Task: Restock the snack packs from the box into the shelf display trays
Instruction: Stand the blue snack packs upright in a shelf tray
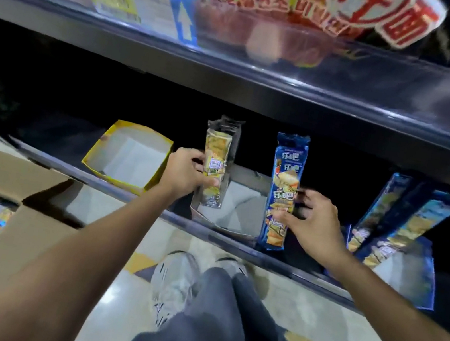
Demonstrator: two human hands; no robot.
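The left hand is gripping a yellow snack pack upright by its middle, probably so it slides end-first into the grey display tray just below and between the hands. The right hand is pinching a blue snack pack upright at that tray's right edge, likely sorting it toward the blue tray to its right. The cardboard box is sitting left of the left forearm.
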